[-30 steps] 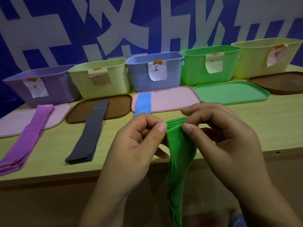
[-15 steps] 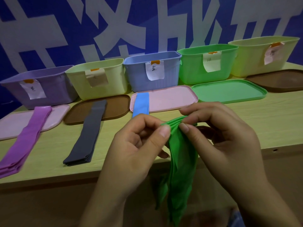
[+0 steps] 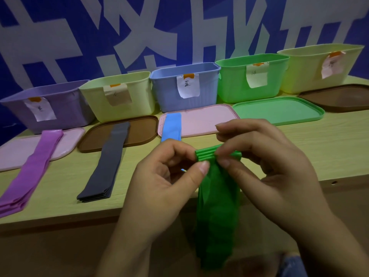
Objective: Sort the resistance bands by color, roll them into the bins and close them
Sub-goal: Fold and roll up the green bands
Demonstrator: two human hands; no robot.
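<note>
green bands: a stack of them held up in front of the near table edge, top ends bunched level, the rest hanging down below the tabletop. i see the folded top edges as ridges between the two hands.

left hand: fingers curled, thumb tip pressed against the left side of the bunch just under the top edge, pinching it.

right hand: fingers curled over the top of the bunch, fingertip and thumb clamped on it from the right. the two thumbs nearly meet.

on the table, from left to right: purple bands lying long, far end on a pink lid; grey bands, far end on a brown lid; blue bands, far end on a second pink lid, near end hidden behind my left hand. further right a green lid, bare, then another brown lid at the right edge.

far row, all open, each with a paper label on the front: purple bin, pale yellow bin, blue bin, green bin, second pale yellow bin. labels mostly too blurred to read.

behind: blue wall with large white characters.
</note>
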